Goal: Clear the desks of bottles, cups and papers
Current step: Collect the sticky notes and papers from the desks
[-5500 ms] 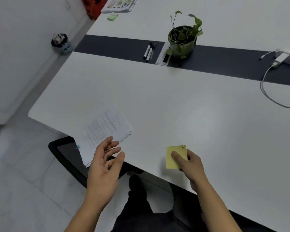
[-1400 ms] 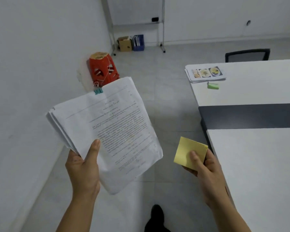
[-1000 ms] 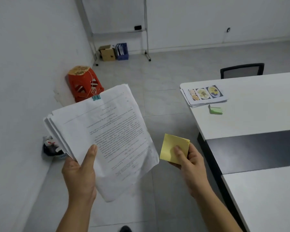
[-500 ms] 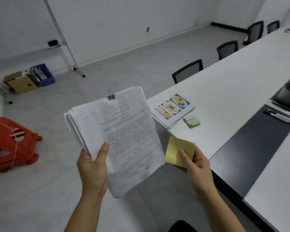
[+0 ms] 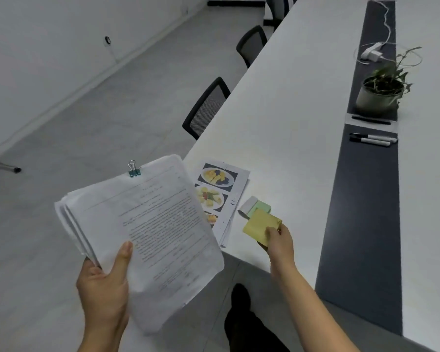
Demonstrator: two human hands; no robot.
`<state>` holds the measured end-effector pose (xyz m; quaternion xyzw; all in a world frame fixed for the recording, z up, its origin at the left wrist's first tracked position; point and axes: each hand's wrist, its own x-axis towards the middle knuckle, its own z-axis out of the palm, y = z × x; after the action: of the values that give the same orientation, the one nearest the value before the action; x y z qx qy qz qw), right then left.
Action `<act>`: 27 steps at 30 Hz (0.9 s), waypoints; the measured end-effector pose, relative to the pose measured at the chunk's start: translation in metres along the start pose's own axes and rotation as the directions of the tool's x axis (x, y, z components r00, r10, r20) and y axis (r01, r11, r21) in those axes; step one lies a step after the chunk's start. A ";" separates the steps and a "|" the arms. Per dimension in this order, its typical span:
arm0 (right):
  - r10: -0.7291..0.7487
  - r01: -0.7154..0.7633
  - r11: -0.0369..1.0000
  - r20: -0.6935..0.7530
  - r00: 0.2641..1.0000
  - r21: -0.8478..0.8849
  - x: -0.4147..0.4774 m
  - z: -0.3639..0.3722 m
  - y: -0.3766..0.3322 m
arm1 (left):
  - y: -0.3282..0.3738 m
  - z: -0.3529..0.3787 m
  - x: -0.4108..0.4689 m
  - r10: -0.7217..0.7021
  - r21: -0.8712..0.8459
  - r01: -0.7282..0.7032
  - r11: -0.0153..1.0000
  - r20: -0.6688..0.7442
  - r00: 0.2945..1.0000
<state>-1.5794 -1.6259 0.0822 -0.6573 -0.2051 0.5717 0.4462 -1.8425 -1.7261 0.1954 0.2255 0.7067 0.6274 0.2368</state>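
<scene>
- Our left hand [image 5: 102, 288] grips the clipped paper stack [image 5: 148, 240] off the desk's [image 5: 285, 118] corner, thumb pressed on top.
- Our right hand [image 5: 280, 243], reached forward, pinches the yellow sticky pad [image 5: 261, 224] over the green pad [image 5: 258, 207], beside the photo sheets [image 5: 220, 196].

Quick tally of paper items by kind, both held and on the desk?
Paper stacks: 2 (clipped stack in left hand; food-photo stack on desk)
Sticky pads: 2 (yellow pad in right hand; green pad on desk)
Total: 4
</scene>
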 end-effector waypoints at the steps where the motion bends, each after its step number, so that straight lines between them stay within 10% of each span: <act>1: 0.004 -0.006 0.999 -0.042 0.999 -0.041 0.023 0.011 0.000 | 0.002 0.008 0.020 -0.002 0.013 0.002 1.000 -0.006 1.000; 14: -0.007 -0.169 0.846 -0.327 0.945 -0.506 0.125 0.068 0.018 | 0.010 0.121 0.178 -0.121 0.069 0.104 0.992 0.330 0.936; 19: -0.138 -0.067 0.873 -0.377 0.916 -0.483 0.086 0.097 -0.015 | 0.012 0.163 0.232 -0.264 0.153 0.218 0.964 0.649 0.714; 24: 0.015 -0.013 0.999 0.076 0.997 -0.032 0.021 0.145 -0.060 | 0.002 0.201 0.275 -0.368 0.277 0.263 0.924 0.831 0.417; 27: -0.054 0.050 0.998 -0.093 0.994 -0.048 0.006 0.169 -0.047 | -0.016 0.219 0.293 -0.413 0.375 0.177 0.910 0.848 0.331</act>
<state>-1.7241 -1.5372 0.1263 -0.6879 -0.2137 0.5235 0.4550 -1.9378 -1.3767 0.1423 0.4232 0.5501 0.2642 0.6696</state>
